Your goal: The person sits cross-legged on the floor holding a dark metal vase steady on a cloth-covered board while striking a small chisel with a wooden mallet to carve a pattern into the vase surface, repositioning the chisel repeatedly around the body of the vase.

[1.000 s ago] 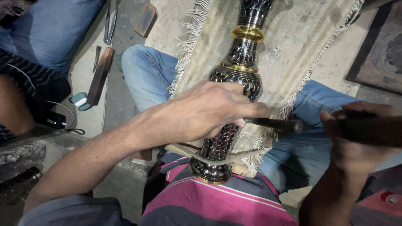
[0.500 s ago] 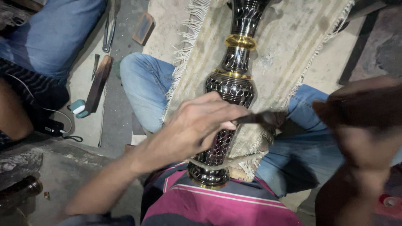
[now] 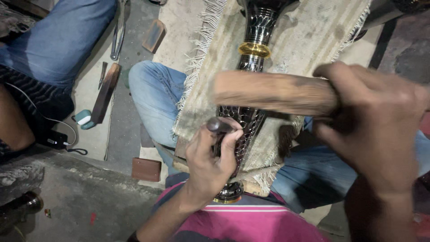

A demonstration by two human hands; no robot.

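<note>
Fingers of the left hand (image 3: 210, 157) were closed round a small dark punch (image 3: 218, 126) set against the patterned black vase (image 3: 247, 117), which lay on a fringed cloth (image 3: 309, 40) across the person's lap. Right hand (image 3: 376, 130) gripped a wooden mallet (image 3: 273, 92) just above it.

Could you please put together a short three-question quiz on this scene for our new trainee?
1. True or false: the right hand holds a wooden mallet raised above the vase.
2. What does the left hand hold against the vase?
A. a small dark punch tool
B. a paintbrush
C. a cloth
3. What lies under the vase, across the person's lap?

Key:
1. True.
2. A.
3. A fringed beige cloth over the jeans.
</note>
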